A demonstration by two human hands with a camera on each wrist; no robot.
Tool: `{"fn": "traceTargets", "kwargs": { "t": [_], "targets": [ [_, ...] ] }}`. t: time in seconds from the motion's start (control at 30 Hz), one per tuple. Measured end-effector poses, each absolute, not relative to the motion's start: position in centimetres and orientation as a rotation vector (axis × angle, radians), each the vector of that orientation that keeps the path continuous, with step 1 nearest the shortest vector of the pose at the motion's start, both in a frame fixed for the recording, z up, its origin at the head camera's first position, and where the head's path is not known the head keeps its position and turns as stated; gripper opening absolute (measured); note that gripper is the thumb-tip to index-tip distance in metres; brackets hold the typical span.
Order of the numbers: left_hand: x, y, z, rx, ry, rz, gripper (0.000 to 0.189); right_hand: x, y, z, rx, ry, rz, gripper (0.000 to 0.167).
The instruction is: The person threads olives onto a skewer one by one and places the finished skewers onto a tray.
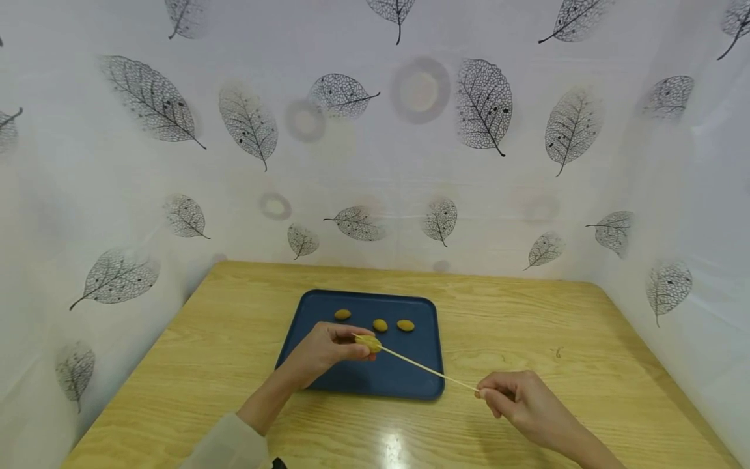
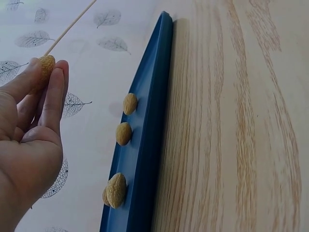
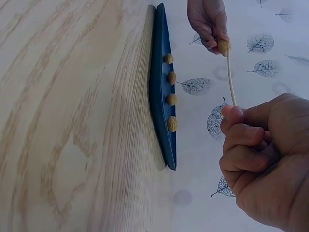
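My left hand (image 1: 328, 352) pinches a wrinkled, yellow-brown oval fruit (image 1: 368, 343) between thumb and fingers, above a dark blue tray (image 1: 375, 381). A thin bamboo skewer (image 1: 430, 370) runs from this fruit down to my right hand (image 1: 521, 400), which grips its other end with curled fingers. At the fruit's far side a short bit of the skewer seems to stick out. More such fruits lie on the tray, among them one at the left (image 1: 342, 314), one in the middle (image 1: 380, 325) and one at the right (image 1: 405, 326). Another fruit (image 3: 172, 124) shows in the right wrist view.
The tray's raised rim (image 1: 366, 294) stands on a light wood-grain table (image 1: 527, 326). White sheeting (image 1: 375, 163) printed with grey leaves hangs behind the table and along both sides. A bright light reflection (image 1: 392, 449) lies on the table's near part.
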State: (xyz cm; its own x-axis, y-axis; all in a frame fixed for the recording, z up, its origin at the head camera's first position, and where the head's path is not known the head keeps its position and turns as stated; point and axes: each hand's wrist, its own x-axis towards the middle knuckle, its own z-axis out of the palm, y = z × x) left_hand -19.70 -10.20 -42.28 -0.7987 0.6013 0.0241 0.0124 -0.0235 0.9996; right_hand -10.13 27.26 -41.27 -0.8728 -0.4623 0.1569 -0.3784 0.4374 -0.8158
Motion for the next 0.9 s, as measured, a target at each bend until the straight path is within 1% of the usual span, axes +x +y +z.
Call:
{"fn": "traceTargets", "kwargs": {
  "t": [0.27, 0.57, 0.9],
  "targets": [
    [-19.67, -10.27, -42.45, 0.642, 1.828, 1.881, 0.038, -10.28, 27.17, -41.49, -0.820, 2.584, -1.459, 0.019],
    [-19.55, -10.19, -42.41, 0.639, 1.809, 1.894, 0.038, -10.31, 26.54, -41.19, -0.725, 2.559, -1.419, 0.029],
    [-19.46, -10.06, -42.36, 0.624, 1.812, 1.889, 0.035, -10.41, 26.35, -41.38, -0.765, 2.549, -1.452, 0.027]
  ]
}}
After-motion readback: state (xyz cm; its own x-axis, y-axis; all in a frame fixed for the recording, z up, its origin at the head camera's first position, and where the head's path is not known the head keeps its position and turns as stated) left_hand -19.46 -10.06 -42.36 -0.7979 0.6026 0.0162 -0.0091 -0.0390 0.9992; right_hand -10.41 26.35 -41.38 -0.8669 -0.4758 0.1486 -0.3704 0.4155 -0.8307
